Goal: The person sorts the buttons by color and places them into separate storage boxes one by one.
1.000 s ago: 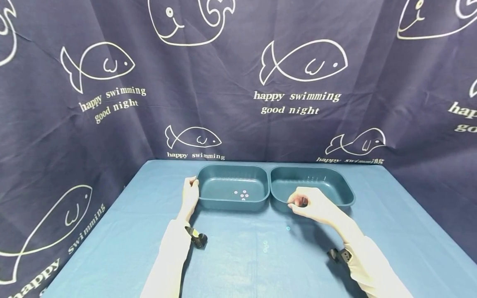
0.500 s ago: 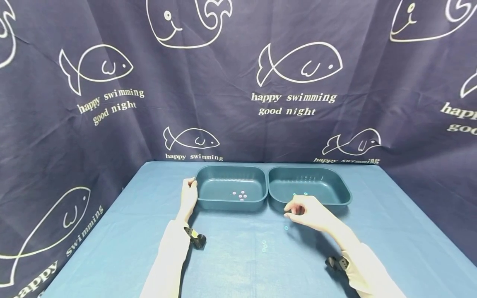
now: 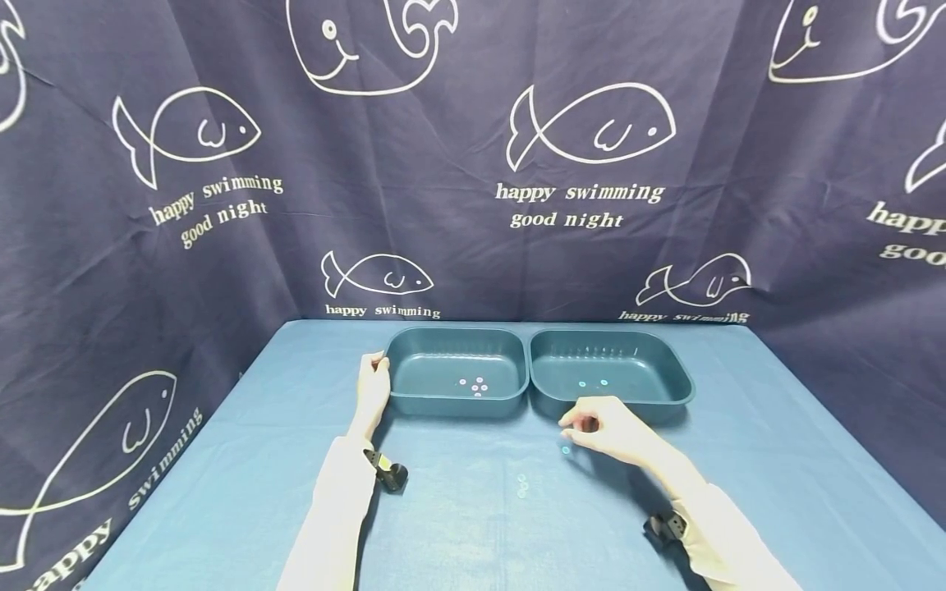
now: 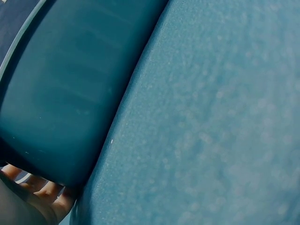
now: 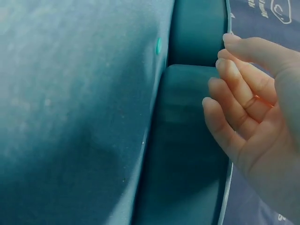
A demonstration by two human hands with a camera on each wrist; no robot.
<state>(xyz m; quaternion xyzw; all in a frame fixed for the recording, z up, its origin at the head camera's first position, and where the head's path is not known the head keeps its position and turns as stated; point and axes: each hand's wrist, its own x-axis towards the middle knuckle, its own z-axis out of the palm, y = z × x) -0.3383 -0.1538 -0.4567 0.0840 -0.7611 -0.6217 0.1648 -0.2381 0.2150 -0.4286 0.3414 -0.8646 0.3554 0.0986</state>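
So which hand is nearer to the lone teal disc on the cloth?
The right hand: it is close to the disc but not touching it. The left hand is farther off, at the outer end of the left bin.

both arms (image 3: 328, 509) stretched forward, left hand (image 3: 372, 387) curled in a grip, right hand (image 3: 608, 427) raised, its fingers (image 5: 238, 89) loosely bent

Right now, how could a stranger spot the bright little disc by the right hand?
On the blue table, find the right dark box. Just in front of it, near the right hand, lies one small turquoise disc. It sits alone, looking brighter than the pale discs closer to the person, and unlike the two turquoise discs, it's outside the box.
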